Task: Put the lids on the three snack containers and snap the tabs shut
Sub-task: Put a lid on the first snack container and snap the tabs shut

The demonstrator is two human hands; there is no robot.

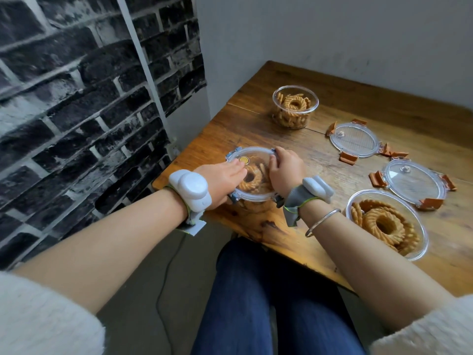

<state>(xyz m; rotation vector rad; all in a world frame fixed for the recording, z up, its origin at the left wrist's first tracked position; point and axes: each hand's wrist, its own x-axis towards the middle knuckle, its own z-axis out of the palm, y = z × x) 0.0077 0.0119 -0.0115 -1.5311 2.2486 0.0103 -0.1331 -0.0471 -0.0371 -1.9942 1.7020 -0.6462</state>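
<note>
A round clear container of ring snacks stands at the table's near left corner, with a blue-tabbed clear lid [253, 156] lying on top of it. My left hand [221, 183] presses flat on that lid. My right hand [285, 171] curls over the lid's right rim at a blue tab. An open small container [294, 106] of snacks stands at the back. A larger open container [386, 224] sits near the front right. Two clear lids with orange tabs lie on the table: one lid [354, 140] at the middle right, the other lid [416, 182] beside the large container.
The wooden table [320, 175] meets a grey wall at the back and right. A brick-patterned wall stands to the left. My legs in blue jeans are below the table's front edge, and a cable runs along the floor.
</note>
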